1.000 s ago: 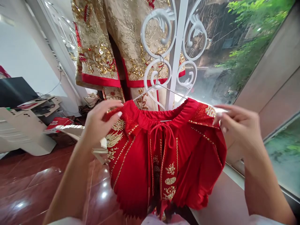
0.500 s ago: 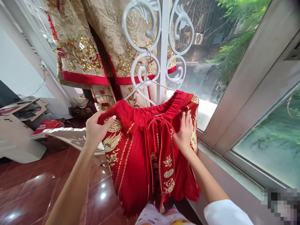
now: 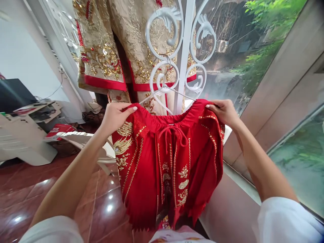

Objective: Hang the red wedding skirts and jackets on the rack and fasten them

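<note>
A red skirt (image 3: 146,168) with gold beading and a drawstring bow hangs from a thin wire hanger (image 3: 177,91). My left hand (image 3: 117,118) pinches its waistband at the left corner, thumb on the front. At the right corner, my right hand (image 3: 224,113) grips the waistband the same way, with its fingers behind the cloth. The hanger's hook loops over a curl of the white scrollwork stand (image 3: 186,44). Behind the hanger, a cream and gold sequined garment (image 3: 149,40) with red trim hangs down.
To the right are a large framed window (image 3: 265,87) and a low ledge (image 3: 227,202). On the left stand a white desk (image 3: 32,145), a red box (image 3: 59,131) and a white chair (image 3: 78,138). Glossy red tiles (image 3: 101,209) cover the floor.
My right hand has moved from the skirt's front up and outward to the waistband's right corner, spreading that side. My left hand has risen slightly along the left edge.
</note>
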Available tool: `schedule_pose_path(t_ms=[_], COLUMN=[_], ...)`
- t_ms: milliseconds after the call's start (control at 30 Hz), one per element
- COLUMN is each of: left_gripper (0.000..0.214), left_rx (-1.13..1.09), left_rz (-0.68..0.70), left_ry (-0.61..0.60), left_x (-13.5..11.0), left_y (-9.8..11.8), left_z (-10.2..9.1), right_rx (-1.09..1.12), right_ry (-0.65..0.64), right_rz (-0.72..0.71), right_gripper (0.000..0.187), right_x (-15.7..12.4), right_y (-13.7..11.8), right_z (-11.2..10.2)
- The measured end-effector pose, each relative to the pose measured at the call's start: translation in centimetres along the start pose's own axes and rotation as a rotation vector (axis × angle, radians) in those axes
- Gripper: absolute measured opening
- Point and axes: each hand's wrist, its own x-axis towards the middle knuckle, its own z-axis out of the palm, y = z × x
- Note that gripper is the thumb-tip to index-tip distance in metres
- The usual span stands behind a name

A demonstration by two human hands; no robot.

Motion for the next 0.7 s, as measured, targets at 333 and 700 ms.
schedule_pose_path(t_ms=[333,700], left_gripper=[0.022,0.031], left_rx=[0.134,0.420], left_rz=[0.103,0.020], left_ry=[0.102,0.172], left_x=[-1.4,-1.8], left_y=[1.2,1.0], left_z=[-0.1,0.2], right_rx=[-0.355,-0.193], right_ry=[0.159,0.382], right_rz=[-0.127,0.020], right_gripper=[0.040,0.034], right_x=[-2.0,-1.7], right_y=[0.1,-1.1], right_z=[5.8,4.0])
